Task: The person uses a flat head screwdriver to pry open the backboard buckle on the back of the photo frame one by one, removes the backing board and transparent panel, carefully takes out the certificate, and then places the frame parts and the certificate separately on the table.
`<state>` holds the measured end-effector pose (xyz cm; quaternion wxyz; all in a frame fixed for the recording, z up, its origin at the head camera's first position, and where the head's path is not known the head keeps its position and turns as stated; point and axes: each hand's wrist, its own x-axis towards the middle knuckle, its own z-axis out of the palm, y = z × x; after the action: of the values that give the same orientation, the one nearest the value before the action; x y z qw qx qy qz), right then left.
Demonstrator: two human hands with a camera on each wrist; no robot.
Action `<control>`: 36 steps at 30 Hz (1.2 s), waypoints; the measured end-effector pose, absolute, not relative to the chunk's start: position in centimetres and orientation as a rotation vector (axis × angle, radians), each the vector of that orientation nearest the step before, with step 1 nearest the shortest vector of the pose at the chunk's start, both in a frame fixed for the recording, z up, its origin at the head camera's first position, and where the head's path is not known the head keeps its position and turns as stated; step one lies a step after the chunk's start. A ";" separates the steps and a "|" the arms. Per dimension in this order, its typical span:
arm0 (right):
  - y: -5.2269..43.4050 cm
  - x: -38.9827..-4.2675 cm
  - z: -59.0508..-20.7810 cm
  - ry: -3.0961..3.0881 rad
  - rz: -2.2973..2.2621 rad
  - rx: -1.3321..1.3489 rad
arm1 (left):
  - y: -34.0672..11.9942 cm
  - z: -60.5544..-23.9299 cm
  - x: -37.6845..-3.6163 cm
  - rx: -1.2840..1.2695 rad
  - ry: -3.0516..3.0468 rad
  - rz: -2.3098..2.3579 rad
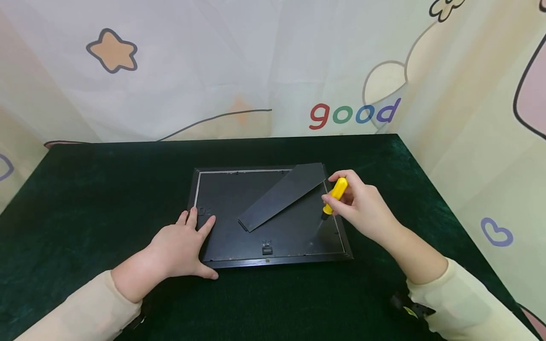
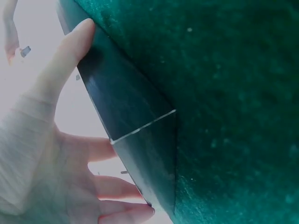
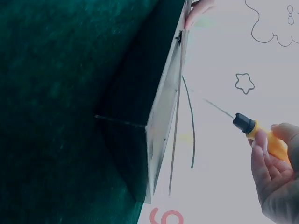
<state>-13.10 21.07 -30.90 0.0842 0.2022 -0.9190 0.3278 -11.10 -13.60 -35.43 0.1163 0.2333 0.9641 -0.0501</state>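
A black picture frame (image 1: 226,241) lies face down, its back and easel leg (image 1: 281,199) showing. My left hand (image 1: 181,246) rests at the frame's lower left corner, fingers spread over the edge and the thumb along the near side. In the left wrist view, the fingers and thumb of that hand (image 2: 56,154) reach along the frame's black side (image 2: 126,93). My right hand (image 1: 362,206) grips a screwdriver (image 1: 337,192) by its yellow handle, over the right part of the frame. The right wrist view shows its thin shaft (image 3: 218,108) pointing clear of the frame's side (image 3: 133,88).
Dark green cloth (image 1: 106,189) covers the table under the frame. Behind and to the right hangs a pale printed curtain (image 1: 204,71) with a star and the word "good". A small black catch (image 1: 267,249) sits near the frame's near edge.
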 end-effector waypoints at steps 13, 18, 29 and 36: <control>20.5 -13.0 -31.5 -2.691 0.393 0.734 | -13.6 -35.8 -10.9 0.675 2.853 -0.116; 19.9 -12.9 -31.5 -2.612 0.274 0.868 | -13.6 -35.8 -10.9 0.669 2.845 -0.081; 17.7 -13.5 -31.0 -2.814 0.156 1.081 | -13.7 -35.6 -10.9 0.723 2.842 -0.060; 15.7 -14.3 -31.3 -2.945 -0.049 1.248 | -13.6 -35.6 -11.0 0.707 2.830 -0.069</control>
<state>-14.35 15.67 -31.33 -0.0288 0.3899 -0.9203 -0.0153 -10.96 -13.58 -35.64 0.1117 0.2409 0.9638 -0.0236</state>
